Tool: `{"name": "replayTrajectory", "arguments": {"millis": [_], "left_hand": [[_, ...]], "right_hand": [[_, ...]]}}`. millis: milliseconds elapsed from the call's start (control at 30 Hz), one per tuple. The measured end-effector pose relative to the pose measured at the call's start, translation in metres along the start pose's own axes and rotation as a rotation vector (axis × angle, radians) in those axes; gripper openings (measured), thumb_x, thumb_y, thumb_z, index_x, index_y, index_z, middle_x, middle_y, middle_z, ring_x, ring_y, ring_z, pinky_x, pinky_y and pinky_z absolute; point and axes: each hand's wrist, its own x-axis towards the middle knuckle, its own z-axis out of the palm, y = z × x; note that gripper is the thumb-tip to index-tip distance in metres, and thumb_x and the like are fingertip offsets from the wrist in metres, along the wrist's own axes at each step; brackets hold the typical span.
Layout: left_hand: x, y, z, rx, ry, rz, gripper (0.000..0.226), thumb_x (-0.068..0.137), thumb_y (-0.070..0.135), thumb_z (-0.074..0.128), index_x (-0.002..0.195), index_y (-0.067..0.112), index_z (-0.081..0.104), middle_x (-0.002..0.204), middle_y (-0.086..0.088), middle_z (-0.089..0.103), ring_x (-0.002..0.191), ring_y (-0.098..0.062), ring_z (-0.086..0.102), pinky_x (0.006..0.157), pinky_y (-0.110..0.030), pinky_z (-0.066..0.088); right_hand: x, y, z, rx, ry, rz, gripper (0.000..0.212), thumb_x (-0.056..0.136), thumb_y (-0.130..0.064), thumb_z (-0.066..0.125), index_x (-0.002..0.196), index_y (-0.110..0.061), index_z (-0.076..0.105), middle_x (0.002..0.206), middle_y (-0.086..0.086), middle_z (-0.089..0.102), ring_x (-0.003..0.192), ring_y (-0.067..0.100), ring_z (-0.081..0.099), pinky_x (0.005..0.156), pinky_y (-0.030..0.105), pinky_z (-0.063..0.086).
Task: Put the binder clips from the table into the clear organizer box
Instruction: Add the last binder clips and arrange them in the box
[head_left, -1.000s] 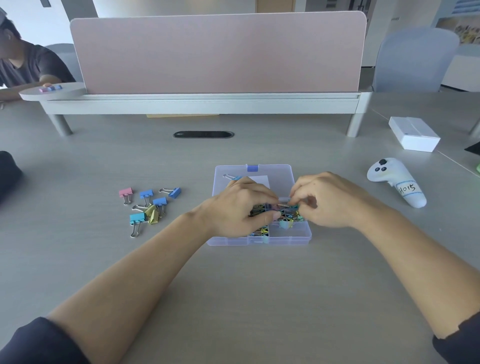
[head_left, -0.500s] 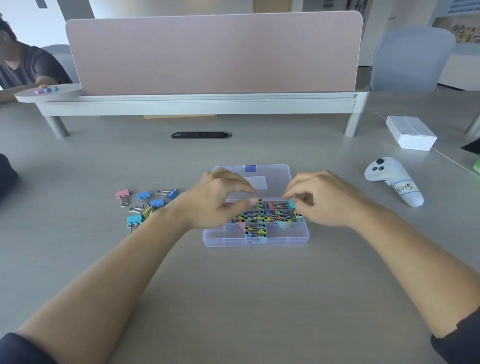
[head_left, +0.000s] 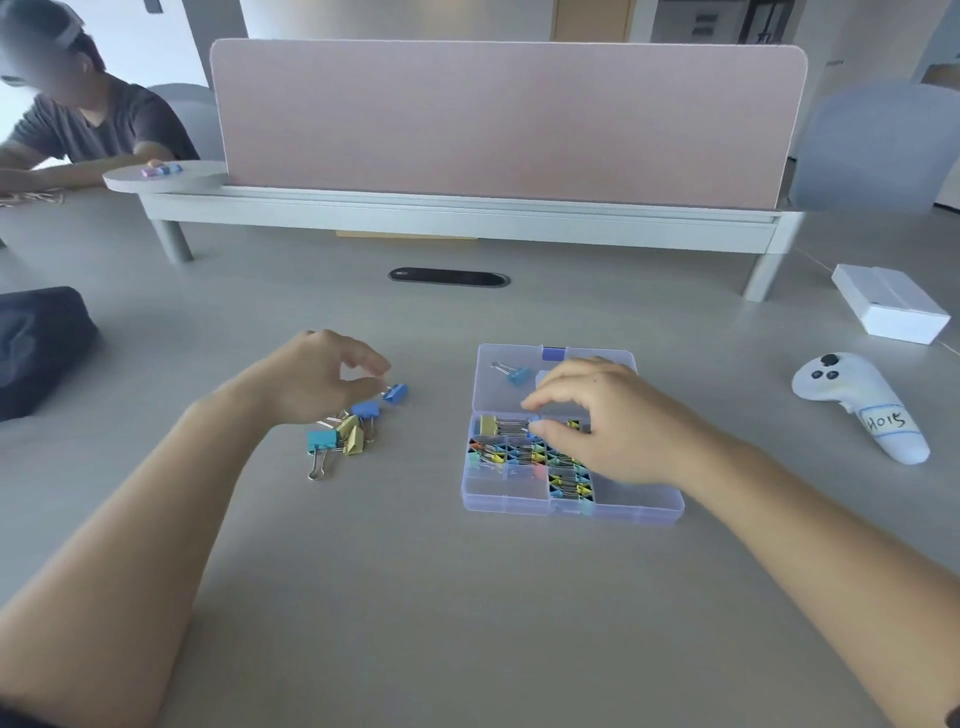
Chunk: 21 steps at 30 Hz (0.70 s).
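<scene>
The clear organizer box (head_left: 571, 512) lies open right of centre, several compartments packed with coloured binder clips. One blue clip (head_left: 517, 374) lies on its opened lid. My right hand (head_left: 618, 426) hovers over the box's upper row, thumb and forefinger pinching a small blue clip (head_left: 533, 418). Left of the box a loose pile stays on the table: a teal clip (head_left: 322, 439), a yellow clip (head_left: 353, 436) and two blue clips (head_left: 366, 409) (head_left: 396, 392). My left hand (head_left: 322, 374) hangs over this pile, thumb and forefinger slightly apart beside the far blue clip.
A white controller (head_left: 857, 405) and a white carton (head_left: 888, 309) lie to the right. A black bag (head_left: 36, 348) sits at the left edge. A pink divider (head_left: 504, 119) on a grey shelf crosses the back, with another person behind it at far left.
My left hand has left the box and moved left to the loose clip pile. My right hand stays over the box. The view has shifted to the left.
</scene>
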Motion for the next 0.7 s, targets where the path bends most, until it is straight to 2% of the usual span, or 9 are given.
{"name": "replayTrajectory", "arguments": {"millis": [100, 200, 333, 500, 600, 700], "left_hand": [[-0.001, -0.002, 0.001, 0.034, -0.046, -0.005, 0.022, 0.083, 0.040, 0.070, 0.104, 0.035, 0.069, 0.109, 0.015, 0.066, 0.105, -0.014, 0.057, 0.093, -0.032, 0.045], [0.000, -0.002, 0.002, 0.076, -0.038, -0.004, 0.031, 0.082, 0.044, 0.070, 0.110, 0.033, 0.067, 0.105, 0.016, 0.065, 0.101, -0.013, 0.054, 0.087, -0.028, 0.043], [-0.003, -0.007, -0.002, 0.069, -0.037, -0.032, 0.032, 0.083, 0.042, 0.069, 0.114, 0.034, 0.064, 0.099, 0.020, 0.065, 0.102, -0.010, 0.056, 0.084, -0.026, 0.041], [-0.007, -0.013, -0.005, 0.011, -0.004, -0.068, 0.030, 0.085, 0.033, 0.068, 0.115, 0.030, 0.064, 0.097, 0.015, 0.066, 0.094, -0.011, 0.058, 0.081, -0.023, 0.041], [-0.007, -0.011, -0.004, -0.007, -0.006, -0.060, 0.029, 0.085, 0.031, 0.068, 0.114, 0.029, 0.065, 0.097, 0.014, 0.066, 0.093, -0.009, 0.058, 0.079, -0.021, 0.039], [-0.007, -0.007, -0.001, -0.003, -0.003, -0.043, 0.028, 0.087, 0.031, 0.067, 0.114, 0.028, 0.065, 0.102, 0.011, 0.067, 0.095, -0.010, 0.057, 0.079, -0.022, 0.040]], "right_hand": [[0.026, -0.026, 0.011, -0.019, -0.088, -0.050, 0.029, 0.093, -0.041, 0.053, 0.117, -0.030, 0.064, 0.118, -0.012, 0.058, 0.115, 0.009, 0.048, 0.100, 0.031, 0.036], [0.053, -0.049, 0.020, -0.039, -0.129, -0.065, 0.029, 0.094, -0.043, 0.051, 0.118, -0.031, 0.062, 0.117, -0.008, 0.058, 0.115, 0.015, 0.047, 0.099, 0.036, 0.037], [0.092, -0.070, 0.033, -0.076, -0.134, 0.023, 0.031, 0.092, -0.045, 0.052, 0.117, -0.030, 0.061, 0.118, 0.000, 0.061, 0.111, 0.025, 0.053, 0.092, 0.041, 0.045], [0.126, -0.083, 0.060, -0.135, -0.145, 0.123, 0.021, 0.086, -0.034, 0.061, 0.101, -0.021, 0.066, 0.104, 0.006, 0.063, 0.094, 0.029, 0.059, 0.073, 0.032, 0.048], [0.133, -0.079, 0.066, -0.109, -0.128, 0.155, 0.010, 0.082, -0.022, 0.060, 0.090, -0.023, 0.065, 0.102, 0.005, 0.063, 0.088, 0.029, 0.060, 0.072, 0.033, 0.050], [0.131, -0.074, 0.065, -0.100, -0.150, 0.185, 0.010, 0.078, -0.026, 0.062, 0.088, -0.028, 0.064, 0.102, 0.000, 0.061, 0.088, 0.026, 0.060, 0.075, 0.034, 0.051]]}}
